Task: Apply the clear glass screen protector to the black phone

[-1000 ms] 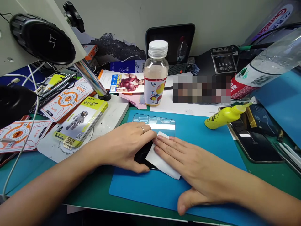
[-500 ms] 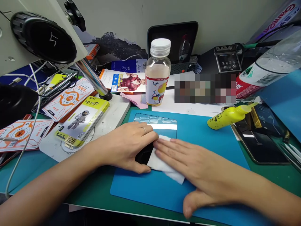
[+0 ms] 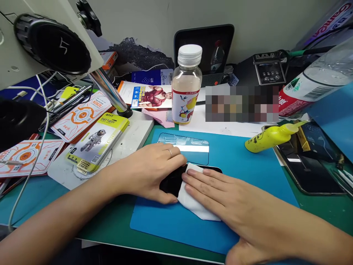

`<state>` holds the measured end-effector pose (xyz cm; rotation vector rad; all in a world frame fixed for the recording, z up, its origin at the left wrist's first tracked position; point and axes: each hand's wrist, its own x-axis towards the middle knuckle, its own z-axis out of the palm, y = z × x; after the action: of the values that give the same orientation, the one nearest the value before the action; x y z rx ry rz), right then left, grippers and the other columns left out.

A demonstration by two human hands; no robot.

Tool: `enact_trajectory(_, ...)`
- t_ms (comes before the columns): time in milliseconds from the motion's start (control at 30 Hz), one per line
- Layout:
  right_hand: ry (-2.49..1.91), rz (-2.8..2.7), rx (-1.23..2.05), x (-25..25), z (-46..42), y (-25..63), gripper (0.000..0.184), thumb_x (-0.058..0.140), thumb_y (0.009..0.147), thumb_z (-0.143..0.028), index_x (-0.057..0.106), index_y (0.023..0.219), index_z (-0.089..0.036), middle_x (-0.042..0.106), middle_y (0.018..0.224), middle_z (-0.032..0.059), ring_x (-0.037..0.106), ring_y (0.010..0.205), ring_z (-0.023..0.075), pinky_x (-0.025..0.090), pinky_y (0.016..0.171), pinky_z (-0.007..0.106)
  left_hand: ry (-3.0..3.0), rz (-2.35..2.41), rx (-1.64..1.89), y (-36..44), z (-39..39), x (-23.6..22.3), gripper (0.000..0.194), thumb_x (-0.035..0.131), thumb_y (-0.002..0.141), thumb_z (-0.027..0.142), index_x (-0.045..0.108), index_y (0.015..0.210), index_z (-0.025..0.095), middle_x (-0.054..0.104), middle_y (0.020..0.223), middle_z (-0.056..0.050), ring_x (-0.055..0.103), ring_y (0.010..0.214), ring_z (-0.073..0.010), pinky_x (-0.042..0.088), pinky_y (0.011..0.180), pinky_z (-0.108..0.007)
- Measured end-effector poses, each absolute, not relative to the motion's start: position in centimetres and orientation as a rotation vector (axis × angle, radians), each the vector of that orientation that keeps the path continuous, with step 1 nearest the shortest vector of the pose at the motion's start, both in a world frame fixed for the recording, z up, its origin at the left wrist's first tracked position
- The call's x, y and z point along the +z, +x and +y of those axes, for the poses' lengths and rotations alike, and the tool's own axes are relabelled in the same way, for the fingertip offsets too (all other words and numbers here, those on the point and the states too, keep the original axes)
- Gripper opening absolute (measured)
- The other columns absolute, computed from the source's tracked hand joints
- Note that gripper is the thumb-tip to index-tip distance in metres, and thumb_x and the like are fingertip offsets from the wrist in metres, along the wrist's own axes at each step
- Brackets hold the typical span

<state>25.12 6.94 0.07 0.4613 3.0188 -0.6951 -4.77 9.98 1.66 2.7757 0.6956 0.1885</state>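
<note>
Right, wiping looks to be mid-process. The phone (image 3: 171, 183) is laid flat, dark face up, on the blue mat (image 3: 153, 219), near the middle of the bench. It is partly covered by the hands and by a white cloth (image 3: 197, 208).

The left hand (image 3: 154, 171) is curved over the phone's left end, half closed: index finger along the far edge, thumb at the near edge, so the phone is apparently clasped and kept from sliding. The right hand (image 3: 228, 200) is held flat and open, fingers together and straight, thumb spread out toward the near side. The cloth is pressed under its fingers onto the phone's face; nothing is gripped.

Progress, as judged: the phone is placed and steadied, and the cloth is in contact. The dark strip visible between left hand and cloth seems free of debris, but the area under the cloth can't be checked. Finishing the rest of the face and lifting the cloth off are presumably left.

A clear glass sheet (image 3: 197, 157) is set on the mat just beyond the phone, not on it. The yellow squeeze bottle (image 3: 267, 140) is left lying tilted at far right, untouched by either hand.
</note>
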Motion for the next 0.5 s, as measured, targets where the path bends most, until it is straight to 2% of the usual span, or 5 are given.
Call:
enact_trajectory(133,0.437,3.072,-0.673,0.2,7.4,25.7,0.117,0.069,0.089,-0.081,0.032,0.172,-0.008,0.032,0.177,0.0178,0.037,0.164,0.0352,0.028,0.137,0.051,2.778,0.701,0.185,-4.7,9.9,1.7,0.051,0.084,0.083,0.054,0.062,0.110,0.016,0.070,0.102,-0.008,0.069,0.096,-0.0300,0.053,0.084,-0.040)
enact_trajectory(300,0.331,3.123,-0.742,-0.5,6.9,25.8,0.122,0.073,0.087,-0.078,0.025,0.174,-0.006,0.034,0.176,0.0214,0.036,0.165,0.0328,0.031,0.136,0.045,2.782,0.695,0.191,-4.6,10.0,1.7,0.051,0.085,0.081,0.052,0.063,0.110,0.015,0.070,0.101,-0.008,0.069,0.094,-0.0290,0.054,0.081,-0.040)
enact_trajectory(433,0.505,3.116,-0.643,-0.8,6.8,26.0,0.129,0.071,0.085,-0.084,0.023,0.174,-0.004,0.031,0.177,0.0243,0.035,0.165,0.0377,0.033,0.135,0.052,2.790,0.692,0.206,-4.7,9.9,1.7,0.052,0.084,0.082,0.054,0.064,0.108,0.015,0.070,0.100,-0.008,0.069,0.092,-0.0284,0.054,0.080,-0.040)
enact_trajectory(500,0.493,3.112,-0.626,-0.7,6.7,26.2,0.129,0.069,0.085,-0.085,0.024,0.174,-0.005,0.029,0.178,0.0237,0.034,0.166,0.0376,0.034,0.134,0.051,2.791,0.684,0.208,-4.7,9.9,1.7,0.051,0.084,0.082,0.054,0.064,0.108,0.015,0.070,0.100,-0.008,0.069,0.092,-0.0278,0.054,0.080,-0.039)
